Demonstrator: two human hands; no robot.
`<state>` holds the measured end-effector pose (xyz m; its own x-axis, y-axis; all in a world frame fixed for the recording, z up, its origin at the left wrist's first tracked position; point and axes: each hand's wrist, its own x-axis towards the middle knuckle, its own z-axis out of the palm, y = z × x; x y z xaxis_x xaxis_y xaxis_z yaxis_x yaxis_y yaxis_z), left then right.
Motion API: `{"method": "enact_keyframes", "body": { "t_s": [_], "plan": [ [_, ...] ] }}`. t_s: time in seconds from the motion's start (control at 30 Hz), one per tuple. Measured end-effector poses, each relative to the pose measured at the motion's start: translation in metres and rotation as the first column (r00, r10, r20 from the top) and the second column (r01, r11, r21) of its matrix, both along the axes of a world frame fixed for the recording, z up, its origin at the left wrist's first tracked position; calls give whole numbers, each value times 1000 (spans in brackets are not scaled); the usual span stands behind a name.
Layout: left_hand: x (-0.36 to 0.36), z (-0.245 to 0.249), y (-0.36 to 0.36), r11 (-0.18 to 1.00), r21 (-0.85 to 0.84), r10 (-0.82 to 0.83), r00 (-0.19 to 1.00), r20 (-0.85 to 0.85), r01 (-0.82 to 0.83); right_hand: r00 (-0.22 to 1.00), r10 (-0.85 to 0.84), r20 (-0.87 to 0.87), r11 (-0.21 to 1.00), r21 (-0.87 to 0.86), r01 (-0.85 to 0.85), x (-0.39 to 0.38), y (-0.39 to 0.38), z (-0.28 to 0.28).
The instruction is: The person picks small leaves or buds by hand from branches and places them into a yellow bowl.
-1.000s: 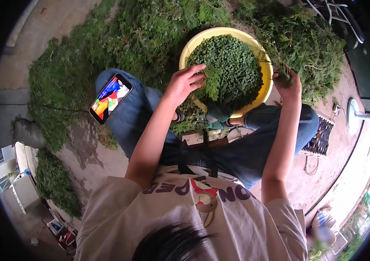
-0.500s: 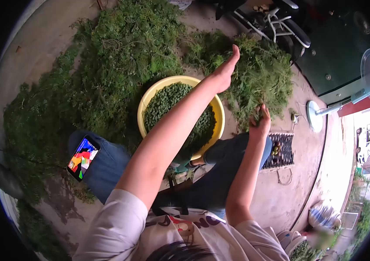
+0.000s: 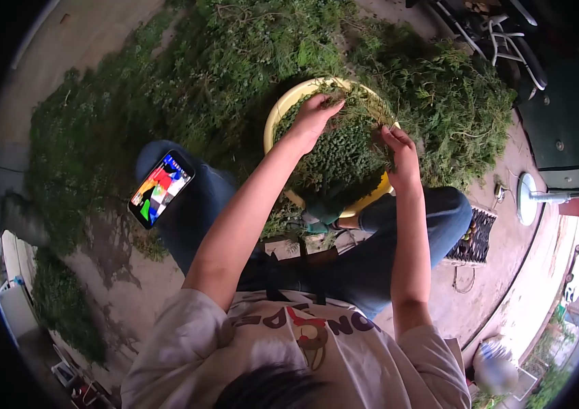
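Note:
Over a yellow basin (image 3: 270, 123) filled with small green berries (image 3: 337, 146), both my hands are at work on a leafy green sprig (image 3: 371, 102). My left hand (image 3: 314, 121) is closed on greenery above the basin's far left part. At the basin's right rim my right hand (image 3: 402, 151) pinches the sprig's other end, with some green bits hanging below the fingers. The exact grip of the fingers is partly hidden by leaves.
Cut branches lie in a large heap (image 3: 235, 61) on the left and a smaller heap (image 3: 460, 102) on the right. A phone (image 3: 162, 189) rests on my left knee. A black crate (image 3: 473, 235), a fan (image 3: 526, 198) and a bicycle (image 3: 507, 41) stand to the right.
My left hand has drawn back from the right heap to above the basin and closed on greenery. My right hand has come to the rim, and a sprig now spans between both hands.

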<state>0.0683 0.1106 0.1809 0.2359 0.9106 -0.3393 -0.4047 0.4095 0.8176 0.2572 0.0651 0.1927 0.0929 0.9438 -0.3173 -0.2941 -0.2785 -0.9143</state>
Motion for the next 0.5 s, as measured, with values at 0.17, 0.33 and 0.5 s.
{"method": "enact_keyframes", "body": {
  "t_s": [0.17,0.33,0.5],
  "plan": [
    [-6,-2,-5,998,50,-34,997,64,31,994,-77,-77,996,-39,74,-3,2,-9],
    [-9,1,-12,996,-22,-90,994,67,92,997,-4,-81,999,-39,1,-1,0,-7],
    [-10,8,-12,985,-60,-164,986,11,164,992,115,44,993,-20,-114,-8,-3,-2]
  ]
}}
